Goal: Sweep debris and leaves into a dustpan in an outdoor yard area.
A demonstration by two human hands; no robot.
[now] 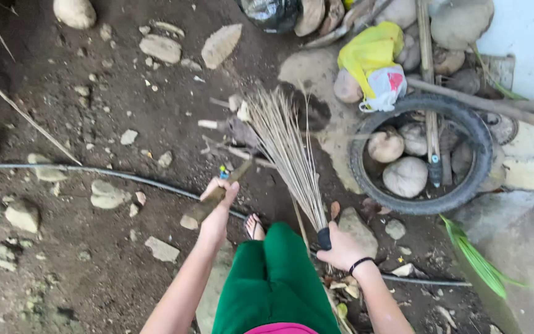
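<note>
We grip one stick (pixel 214 196) in our left hand (pixel 217 207), fingers wrapped; our right hand (pixel 341 247) fists one broom (pixel 288 154); one tyre (pixel 418 154) at two o'clock.

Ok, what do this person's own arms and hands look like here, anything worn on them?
Both arms are bare to the bottom edge of the picture, with no sleeves showing. The left hand has no glove, ring or band that can be seen. The right hand is also ungloved, and a thin black band circles its wrist. No watch or other markings are visible.
</note>
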